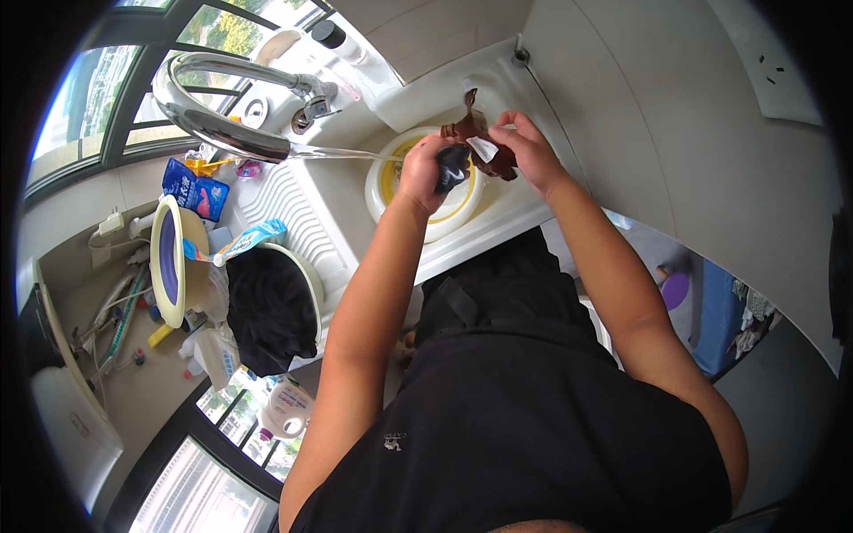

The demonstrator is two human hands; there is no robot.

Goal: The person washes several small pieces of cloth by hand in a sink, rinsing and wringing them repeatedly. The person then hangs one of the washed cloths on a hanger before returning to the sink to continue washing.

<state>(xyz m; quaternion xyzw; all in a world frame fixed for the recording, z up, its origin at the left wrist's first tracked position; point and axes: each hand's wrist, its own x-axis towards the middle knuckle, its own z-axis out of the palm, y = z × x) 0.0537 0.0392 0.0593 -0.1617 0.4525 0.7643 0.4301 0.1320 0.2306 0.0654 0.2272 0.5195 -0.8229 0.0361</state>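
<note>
Over a round white basin with a yellow inner ring (pixel 375 174), both my hands hold wet cloth. My left hand (pixel 423 170) is closed on a brown cloth item (pixel 496 166) and a dark piece of fabric (pixel 453 166) bunched against it. My right hand (pixel 530 150) grips the brown cloth's right side, by a white tag (pixel 483 149). The cloth's exact kind cannot be told. The basin stands in a white laundry sink (pixel 346 163). Water runs from a curved chrome faucet (pixel 226 136) towards the basin, just left of my left hand.
A ribbed washboard (pixel 293 200) adjoins the sink on the left. Near it are a bucket (pixel 313 280) with black cloth (pixel 270 310), a tilted basin (pixel 160 260), a blue detergent pouch (pixel 193 190) and a detergent jug (pixel 286 406). A capped bottle (pixel 340 41) stands behind the faucet.
</note>
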